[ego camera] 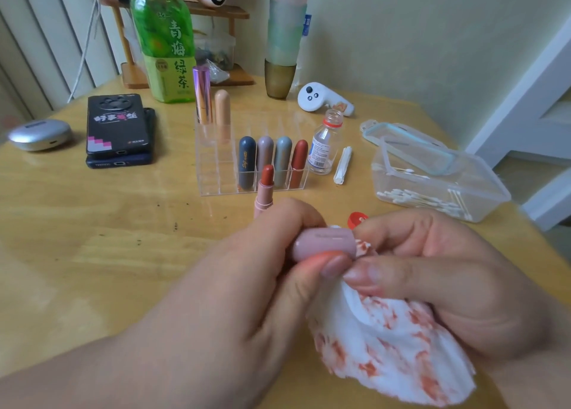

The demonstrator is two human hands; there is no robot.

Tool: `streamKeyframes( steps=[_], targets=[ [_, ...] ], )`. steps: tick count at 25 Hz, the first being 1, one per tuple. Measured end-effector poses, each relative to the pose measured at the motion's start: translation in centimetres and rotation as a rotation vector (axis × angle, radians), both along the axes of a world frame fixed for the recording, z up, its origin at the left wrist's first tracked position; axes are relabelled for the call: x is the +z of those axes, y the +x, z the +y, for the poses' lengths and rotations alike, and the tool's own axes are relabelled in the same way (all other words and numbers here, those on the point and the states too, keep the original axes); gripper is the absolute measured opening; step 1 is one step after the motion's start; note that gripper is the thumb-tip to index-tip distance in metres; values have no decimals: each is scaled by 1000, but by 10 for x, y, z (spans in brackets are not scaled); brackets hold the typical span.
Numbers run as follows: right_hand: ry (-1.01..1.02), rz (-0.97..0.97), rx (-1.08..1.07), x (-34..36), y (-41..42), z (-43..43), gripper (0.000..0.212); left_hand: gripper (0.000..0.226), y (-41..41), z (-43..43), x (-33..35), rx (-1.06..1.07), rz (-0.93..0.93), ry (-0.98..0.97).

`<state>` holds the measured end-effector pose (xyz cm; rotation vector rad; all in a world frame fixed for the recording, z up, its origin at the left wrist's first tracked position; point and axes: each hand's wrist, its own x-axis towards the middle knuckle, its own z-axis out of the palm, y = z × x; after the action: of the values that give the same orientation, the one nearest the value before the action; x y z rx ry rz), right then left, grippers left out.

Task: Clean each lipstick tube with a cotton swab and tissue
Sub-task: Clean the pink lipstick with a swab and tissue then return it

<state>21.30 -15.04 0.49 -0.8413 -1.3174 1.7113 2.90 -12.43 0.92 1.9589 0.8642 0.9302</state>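
Far left on the wooden counter (pixel 92 223) sits a silver oval case (pixel 38 135), then two stacked dark phones (pixel 119 130). Middle-ish there's a clear acrylic organiser (pixel 210 173) with four capped lipsticks (pixel 265 158) lined up in a row. Just in front of it, an uncapped pink-tubed red lipstick (pixel 265 189) stands upright. Closer in, the left hand (pixel 247 285) has fingers and thumb curled round a mauve plastic lipstick cap (pixel 324 245) lying sideways. The right hand (pixel 448 275) pinches a white tissue blotched with red (pixel 386 347), pushed against the cap's right end. Beyond, a clear plastic box (pixel 482 192) holds cotton swabs (pixel 423 197).
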Motion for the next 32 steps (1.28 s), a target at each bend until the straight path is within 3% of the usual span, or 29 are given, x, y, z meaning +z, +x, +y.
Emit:
streamKeyframes(
  steps=[2,4,5,7,9,12,15,17,21,23,26,30,32],
  targets=[
    [-9,81,26,2,0,0,26,31,2,2,3,-4,144,-49],
    [156,-109,-67,0,2,-1,18,23,-1,9,-7,-54,28,9],
    [281,-243,-133,-1,1,-1,13,19,-6,7,-10,-48,-101,-66],
    [458,-401,-212,-4,-1,-2,8,29,-24,0,-23,-186,-382,-491],
    [493,-403,-216,-6,-3,-2,9,41,-26,4,-22,-362,-408,-800],
    [421,-358,-183,-9,-2,-1,14,37,-20,2,-17,-410,-506,-992],
    [260,-317,-132,-6,1,1,12,34,-15,-4,-25,-236,-484,-777],
    [38,-157,-34,-3,4,1,14,25,-13,-5,-28,-203,-435,-586],
    [-287,158,145,5,8,4,24,10,-23,0,-30,-10,-69,216],
    [-331,133,116,6,13,6,25,13,-25,2,-30,18,48,372],
    [-380,215,48,15,27,11,33,14,-22,1,-31,-56,-94,268],
    [-350,310,-32,27,30,14,43,15,-24,3,-27,-387,-453,-395],
    [-288,267,-84,18,23,15,41,18,-23,5,-27,-435,-453,-531]
  ],
)
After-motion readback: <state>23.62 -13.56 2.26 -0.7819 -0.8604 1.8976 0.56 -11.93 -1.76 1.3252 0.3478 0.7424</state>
